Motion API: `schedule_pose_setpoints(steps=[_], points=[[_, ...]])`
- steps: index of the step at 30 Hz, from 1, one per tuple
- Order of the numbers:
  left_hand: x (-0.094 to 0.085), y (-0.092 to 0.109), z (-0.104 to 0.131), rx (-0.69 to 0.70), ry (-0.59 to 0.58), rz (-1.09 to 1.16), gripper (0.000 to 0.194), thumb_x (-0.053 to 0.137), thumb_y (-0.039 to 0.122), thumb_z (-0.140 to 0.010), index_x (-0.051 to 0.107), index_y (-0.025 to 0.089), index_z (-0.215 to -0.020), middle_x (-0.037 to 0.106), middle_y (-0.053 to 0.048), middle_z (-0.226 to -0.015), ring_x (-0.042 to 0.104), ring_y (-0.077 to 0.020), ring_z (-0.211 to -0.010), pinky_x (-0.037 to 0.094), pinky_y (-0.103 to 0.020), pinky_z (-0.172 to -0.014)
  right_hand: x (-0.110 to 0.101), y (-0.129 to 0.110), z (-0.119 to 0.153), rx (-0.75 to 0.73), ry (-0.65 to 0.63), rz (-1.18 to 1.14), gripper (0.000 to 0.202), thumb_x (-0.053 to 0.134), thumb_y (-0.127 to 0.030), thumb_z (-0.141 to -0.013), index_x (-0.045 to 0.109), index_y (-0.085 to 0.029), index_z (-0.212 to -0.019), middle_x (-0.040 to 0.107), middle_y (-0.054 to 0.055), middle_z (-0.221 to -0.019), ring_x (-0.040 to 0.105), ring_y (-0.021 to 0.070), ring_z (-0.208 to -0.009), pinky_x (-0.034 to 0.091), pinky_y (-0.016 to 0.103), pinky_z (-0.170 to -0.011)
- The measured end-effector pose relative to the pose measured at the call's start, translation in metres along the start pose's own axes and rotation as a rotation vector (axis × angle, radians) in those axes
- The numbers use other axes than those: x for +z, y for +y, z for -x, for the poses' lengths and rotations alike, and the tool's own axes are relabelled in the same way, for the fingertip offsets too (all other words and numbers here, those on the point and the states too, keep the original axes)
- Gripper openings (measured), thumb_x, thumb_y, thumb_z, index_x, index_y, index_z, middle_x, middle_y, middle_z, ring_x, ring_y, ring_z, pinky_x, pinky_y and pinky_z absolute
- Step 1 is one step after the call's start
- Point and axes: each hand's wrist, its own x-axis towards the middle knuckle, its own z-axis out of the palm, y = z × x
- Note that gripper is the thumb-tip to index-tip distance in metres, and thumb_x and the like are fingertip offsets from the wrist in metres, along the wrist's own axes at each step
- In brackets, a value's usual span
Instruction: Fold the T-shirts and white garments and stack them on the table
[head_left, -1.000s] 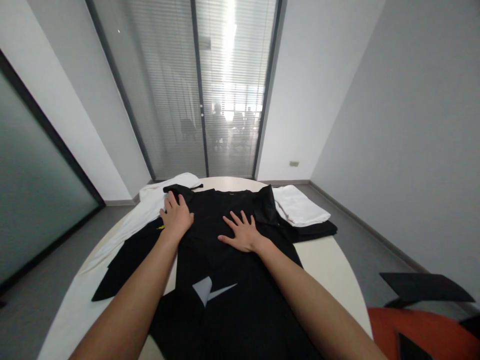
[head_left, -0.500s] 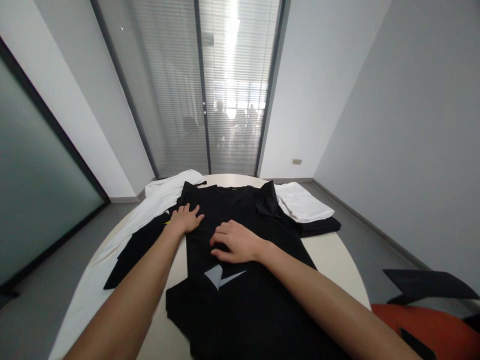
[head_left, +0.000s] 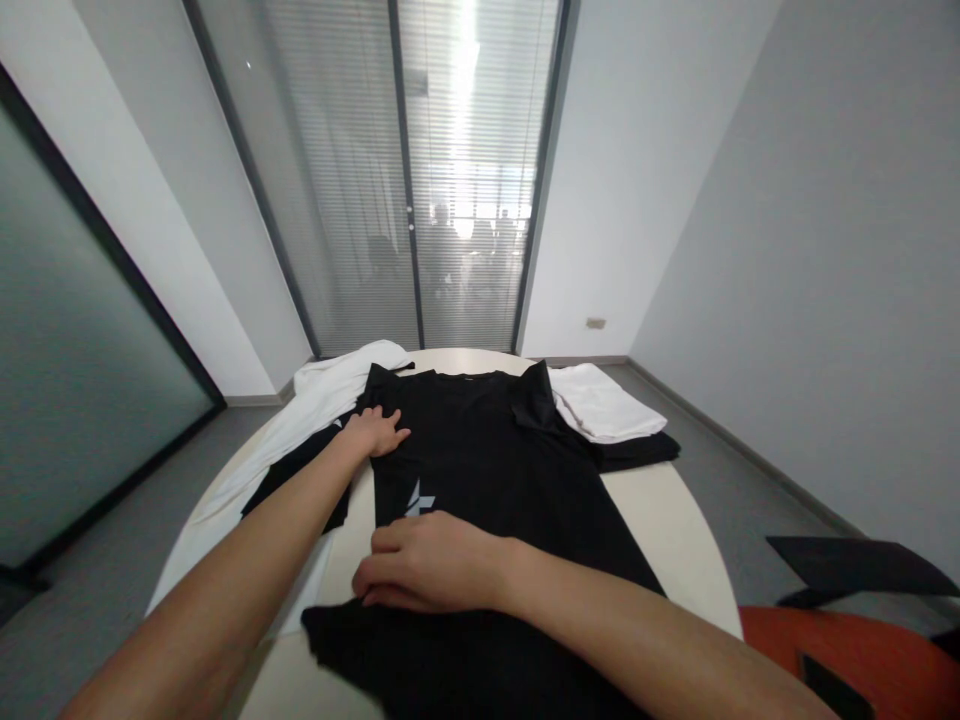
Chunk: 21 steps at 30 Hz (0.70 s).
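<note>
A black T-shirt (head_left: 495, 450) lies spread on the table, collar at the far end and one sleeve (head_left: 534, 400) folded over at the right. My left hand (head_left: 377, 432) rests flat on its left edge below the shoulder, fingers spread. Lower down, my right hand (head_left: 435, 565) has curled fingers closed at the shirt's left side; the fingertips are partly hidden. Just beyond that hand shows part of a pale grey print (head_left: 418, 500). Nearer me, the lower part of the shirt (head_left: 480, 665) lies bunched, with its corner sticking out to the left.
White garments (head_left: 337, 385) and a black garment (head_left: 289, 470) lie along the table's left side. At the right, a folded white cloth (head_left: 607, 403) sits on folded black fabric (head_left: 641, 453). An orange-red chair (head_left: 817, 650) stands at the table's (head_left: 675, 520) right edge.
My right hand has moved toward me and to the left, from the shirt's middle to its left side. The grey print has shifted away from me. My left hand has stayed almost in place.
</note>
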Motion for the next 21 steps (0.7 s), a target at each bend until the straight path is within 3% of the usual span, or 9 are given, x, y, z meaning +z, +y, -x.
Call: schedule_pose_setpoints(steps=[5, 9, 11, 15, 18, 21], points=[[-0.001, -0.003, 0.0, 0.032, 0.012, -0.03, 0.07, 0.041, 0.062, -0.093, 0.045, 0.022, -0.15, 0.041, -0.023, -0.154, 0.044, -0.0411, -0.137, 0.036, -0.054, -0.107, 0.009, -0.033, -0.008, -0.335, -0.104, -0.148, 0.035, 0.037, -0.034, -0.107, 0.054, -0.017, -0.133, 0.064, 0.004, -0.125, 0.056, 0.011, -0.117, 0.037, 0.016, -0.103], [0.001, -0.01, 0.005, 0.078, 0.053, -0.075, 0.067, 0.037, 0.059, -0.095, 0.045, 0.021, -0.15, 0.041, -0.021, -0.155, 0.042, -0.0384, -0.139, 0.031, -0.053, -0.111, 0.012, -0.044, 0.002, -0.294, -0.095, -0.017, 0.043, 0.038, -0.025, -0.104, 0.041, -0.016, -0.146, 0.05, 0.004, -0.148, 0.039, 0.0203, -0.139, 0.026, 0.032, -0.118], [0.004, -0.012, 0.008, 0.102, 0.099, -0.103, 0.062, 0.037, 0.052, -0.097, 0.046, 0.021, -0.149, 0.043, -0.019, -0.154, 0.038, -0.0352, -0.142, 0.023, -0.052, -0.115, 0.012, -0.042, 0.01, -0.246, -0.034, 0.031, 0.044, 0.04, -0.023, -0.102, 0.042, -0.017, -0.145, 0.047, 0.005, -0.151, 0.036, 0.0235, -0.141, 0.028, 0.038, -0.117], [0.014, -0.013, 0.013, 0.141, 0.201, -0.141, 0.056, 0.033, 0.04, -0.1, 0.045, 0.017, -0.149, 0.043, -0.019, -0.154, 0.031, -0.031, -0.146, 0.01, -0.051, -0.119, 0.016, -0.035, 0.018, -0.233, -0.023, 0.017, 0.03, 0.046, -0.034, -0.101, 0.062, -0.019, -0.121, 0.058, 0.006, -0.135, 0.052, 0.0242, -0.12, 0.044, 0.035, -0.098], [0.02, -0.014, 0.013, 0.157, 0.244, -0.148, 0.057, 0.031, 0.038, -0.1, 0.043, 0.015, -0.15, 0.041, -0.02, -0.155, 0.031, -0.0316, -0.147, 0.011, -0.052, -0.118, 0.018, -0.036, 0.012, -0.193, -0.125, -0.159, 0.027, 0.051, -0.042, -0.099, 0.065, -0.019, -0.106, 0.066, 0.005, -0.117, 0.059, 0.02, -0.105, 0.048, 0.029, -0.087], [0.023, -0.017, 0.011, 0.169, 0.263, -0.148, 0.057, 0.032, 0.04, -0.099, 0.045, 0.017, -0.15, 0.043, -0.018, -0.154, 0.032, -0.0308, -0.146, 0.013, -0.05, -0.119, 0.015, -0.042, 0.002, -0.209, -0.291, -0.482, 0.015, 0.056, -0.023, -0.097, 0.058, -0.018, -0.111, 0.067, 0.004, -0.118, 0.062, 0.0113, -0.106, 0.046, 0.017, -0.091]])
